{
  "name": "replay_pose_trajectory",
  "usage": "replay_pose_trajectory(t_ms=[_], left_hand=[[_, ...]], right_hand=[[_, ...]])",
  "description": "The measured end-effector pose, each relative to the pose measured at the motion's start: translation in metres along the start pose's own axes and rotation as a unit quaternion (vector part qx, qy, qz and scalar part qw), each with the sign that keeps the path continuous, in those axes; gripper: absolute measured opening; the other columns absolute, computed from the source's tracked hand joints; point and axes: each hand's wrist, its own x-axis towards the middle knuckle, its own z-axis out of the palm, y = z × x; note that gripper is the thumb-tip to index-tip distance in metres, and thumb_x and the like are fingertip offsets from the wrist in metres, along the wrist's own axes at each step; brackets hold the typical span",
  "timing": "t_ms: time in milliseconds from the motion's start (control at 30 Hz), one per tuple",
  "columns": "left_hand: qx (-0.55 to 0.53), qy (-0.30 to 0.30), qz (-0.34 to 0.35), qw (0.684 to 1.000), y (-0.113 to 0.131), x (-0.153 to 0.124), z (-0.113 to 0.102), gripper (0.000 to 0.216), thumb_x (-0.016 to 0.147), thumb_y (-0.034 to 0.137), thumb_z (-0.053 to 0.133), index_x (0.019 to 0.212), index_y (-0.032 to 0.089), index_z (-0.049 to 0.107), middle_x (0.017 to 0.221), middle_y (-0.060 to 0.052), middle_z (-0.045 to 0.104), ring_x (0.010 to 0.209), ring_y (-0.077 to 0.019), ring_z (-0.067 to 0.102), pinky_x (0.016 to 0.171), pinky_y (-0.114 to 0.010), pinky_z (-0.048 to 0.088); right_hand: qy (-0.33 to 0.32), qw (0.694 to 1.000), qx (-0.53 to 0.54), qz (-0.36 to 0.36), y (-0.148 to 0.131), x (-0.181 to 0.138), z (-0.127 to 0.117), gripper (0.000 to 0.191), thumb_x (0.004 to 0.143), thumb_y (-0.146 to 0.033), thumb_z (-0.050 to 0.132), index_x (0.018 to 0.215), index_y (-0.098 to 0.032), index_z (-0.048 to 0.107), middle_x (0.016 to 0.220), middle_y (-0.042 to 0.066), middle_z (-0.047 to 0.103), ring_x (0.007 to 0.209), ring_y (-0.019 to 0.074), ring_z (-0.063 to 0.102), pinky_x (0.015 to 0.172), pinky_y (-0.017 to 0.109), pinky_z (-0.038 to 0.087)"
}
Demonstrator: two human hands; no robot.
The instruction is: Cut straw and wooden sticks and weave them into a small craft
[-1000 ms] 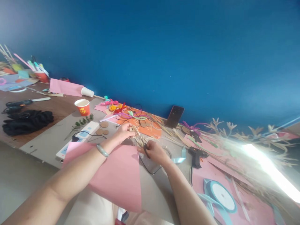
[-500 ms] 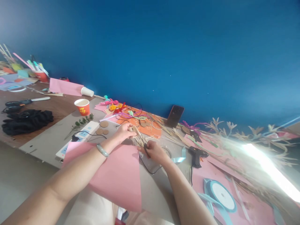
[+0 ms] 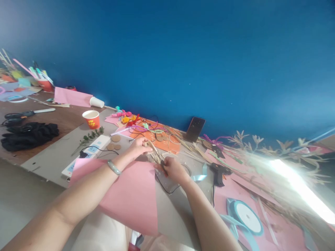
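Note:
My right hand (image 3: 172, 169) is closed round the dark handles of a pair of scissors (image 3: 157, 153), whose blades point up and left toward my other hand. Thin straw-coloured strips (image 3: 149, 143) are pinched in the fingers of my left hand (image 3: 140, 147), right by the blade tips. More pale strips and scraps (image 3: 154, 159) lie on the table just under the scissors. A pink sheet of paper (image 3: 131, 195) lies beneath my left forearm and hangs over the table's front edge. Whether the blades touch the strips is too small to tell.
A power strip (image 3: 101, 143), wooden discs (image 3: 115, 138) and a paper cup (image 3: 91, 120) stand left. At the back is a phone (image 3: 195, 129) leaning on the blue wall. A glue gun (image 3: 219, 174), ribbon spool (image 3: 248, 217) and dried stems (image 3: 288, 195) lie right.
Both hands stay nearly in place. The scissor blades look slightly shifted between the hands, and the view has moved very little.

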Motion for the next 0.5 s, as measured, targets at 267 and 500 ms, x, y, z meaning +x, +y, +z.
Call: replay_pose_trajectory(t_ms=[267,500], left_hand=[[0.038,-0.017,-0.03,0.999,0.0072,-0.0098,0.0055,0.036,0.057,0.013,0.075,0.086,0.013,0.054,0.051,0.007,0.054,0.042,-0.0063,0.048,0.04,-0.016,0.032],[0.022,-0.028,-0.038,0.999,0.0055,-0.0072,0.0055,0.033,0.056,0.012,0.077,0.078,0.013,0.053,0.05,0.007,0.055,0.039,-0.005,0.046,0.038,-0.015,0.032]], right_hand=[[0.0,1.0,-0.016,0.007,-0.0036,0.0003,0.0028,0.039,0.071,-0.053,0.06,0.058,-0.021,0.043,0.044,-0.003,0.053,0.045,0.0104,0.045,0.047,0.023,0.028],[-0.018,0.999,-0.023,0.02,-0.0094,-0.0041,-0.0005,0.039,0.075,-0.051,0.057,0.055,-0.02,0.046,0.042,-0.003,0.051,0.045,0.0106,0.045,0.05,0.023,0.031]])
